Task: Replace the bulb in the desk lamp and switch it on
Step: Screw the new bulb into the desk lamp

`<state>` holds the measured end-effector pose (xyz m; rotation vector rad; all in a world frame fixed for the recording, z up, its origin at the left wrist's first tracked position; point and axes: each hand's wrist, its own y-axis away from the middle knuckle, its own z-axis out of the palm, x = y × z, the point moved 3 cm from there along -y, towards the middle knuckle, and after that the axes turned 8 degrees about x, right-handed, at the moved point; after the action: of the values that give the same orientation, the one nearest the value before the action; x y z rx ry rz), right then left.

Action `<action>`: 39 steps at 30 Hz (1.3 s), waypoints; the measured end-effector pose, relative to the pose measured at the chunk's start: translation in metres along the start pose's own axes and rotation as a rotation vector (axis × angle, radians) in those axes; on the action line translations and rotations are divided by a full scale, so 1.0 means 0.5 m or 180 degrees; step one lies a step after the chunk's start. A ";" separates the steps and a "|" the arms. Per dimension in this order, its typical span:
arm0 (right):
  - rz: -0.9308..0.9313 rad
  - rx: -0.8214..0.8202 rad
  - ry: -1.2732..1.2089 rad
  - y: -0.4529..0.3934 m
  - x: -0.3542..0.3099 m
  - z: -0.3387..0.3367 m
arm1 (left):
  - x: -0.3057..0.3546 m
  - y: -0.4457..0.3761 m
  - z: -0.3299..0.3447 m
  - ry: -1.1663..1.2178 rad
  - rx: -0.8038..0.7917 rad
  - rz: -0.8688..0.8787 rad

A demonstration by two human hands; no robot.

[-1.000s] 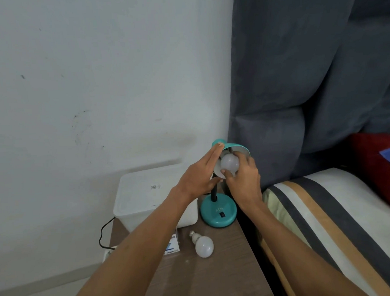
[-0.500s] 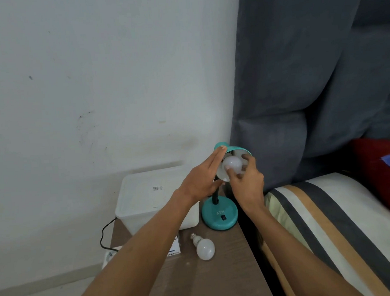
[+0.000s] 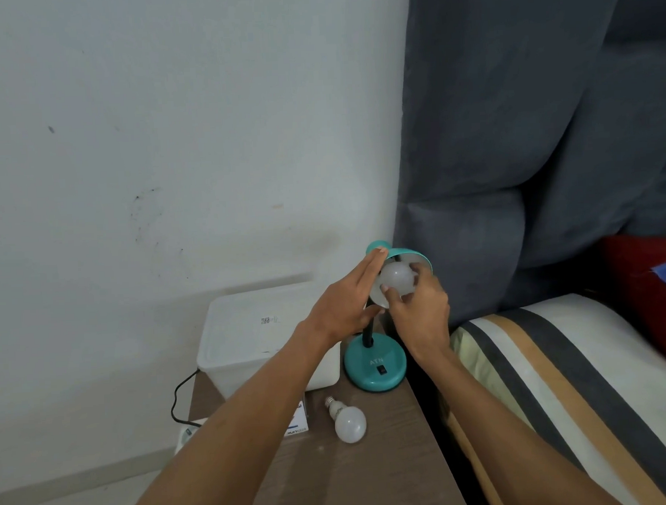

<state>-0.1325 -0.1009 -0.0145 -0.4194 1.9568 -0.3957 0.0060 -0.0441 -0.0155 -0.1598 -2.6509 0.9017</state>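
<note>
My right fingers (image 3: 389, 292) have shifted round the bulb (image 3: 397, 277) and grip it inside the shade (image 3: 413, 255), left fingers (image 3: 368, 270) straight against the shade beside them, so I judge threading unfinished; a second bulb (image 3: 350, 424) lies on the worktop (image 3: 371, 476) below.

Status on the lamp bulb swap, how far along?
Done: a loose bulb lies on the bedside table; old or new, cannot tell. In hand: right hand grips the bulb in the shade, left hand steadies the teal shade with straight fingers. Left: finish with that bulb, then press the switch on the lamp base; no light shows yet.
</note>
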 end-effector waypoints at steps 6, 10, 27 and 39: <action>0.0335 0.0138 0.0556 0.000 -0.002 -0.005 | 0.002 -0.002 0.005 -0.0004 -0.0019 0.0009; -0.0366 0.0150 0.0512 0.007 -0.009 0.004 | 0.001 -0.001 0.005 -0.0017 -0.0049 0.0004; -0.0391 -0.0087 0.0128 -0.003 -0.008 0.002 | 0.000 -0.001 0.005 -0.0056 -0.0073 0.0033; 0.0010 0.0078 0.0167 -0.009 -0.025 -0.019 | 0.013 -0.002 -0.002 -0.0135 -0.0063 0.0048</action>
<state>-0.1357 -0.0982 0.0014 -0.3937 2.0012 -0.4320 0.0002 -0.0433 -0.0123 -0.1674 -2.7017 0.8936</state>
